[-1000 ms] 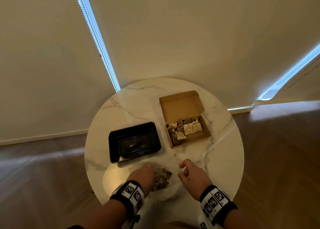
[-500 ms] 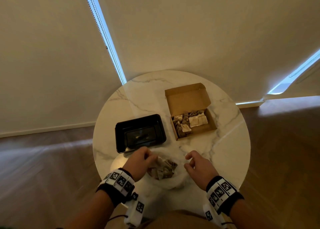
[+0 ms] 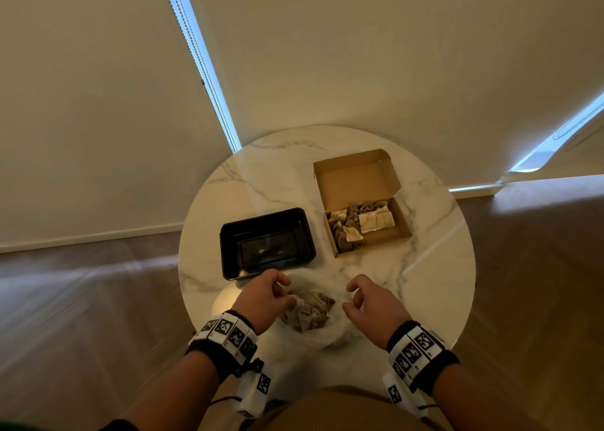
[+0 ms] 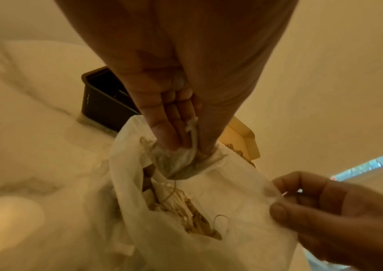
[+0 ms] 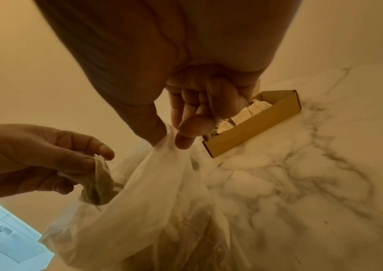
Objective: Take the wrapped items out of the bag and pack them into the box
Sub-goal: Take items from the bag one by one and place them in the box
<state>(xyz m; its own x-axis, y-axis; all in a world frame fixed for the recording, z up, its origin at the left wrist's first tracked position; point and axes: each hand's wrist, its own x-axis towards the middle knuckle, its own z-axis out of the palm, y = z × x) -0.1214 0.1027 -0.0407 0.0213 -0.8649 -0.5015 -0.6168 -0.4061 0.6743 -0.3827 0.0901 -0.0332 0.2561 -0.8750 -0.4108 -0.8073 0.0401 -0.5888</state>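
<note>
While the left hand (image 4: 171,102) pinches 1 crumpled beige wrapped item (image 4: 176,161) over the thin white plastic bag (image 3: 327,336), whose rim the right hand (image 3: 372,306) pinches, the brown cardboard box (image 3: 400,231) and black plastic tray (image 3: 228,251) sit beyond on the marble tabletop (image 3: 434,283).

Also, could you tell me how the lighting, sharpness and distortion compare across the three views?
Head view: dim and warm, blue-white glare between the blinds, wide-angle bending of the walls, the round white marble table fairly sharp. Left wrist view: amber cast, the left hand and translucent white plastic bag soft. Right wrist view: same cast, the brown cardboard box and the right hand slightly blurred.
</note>
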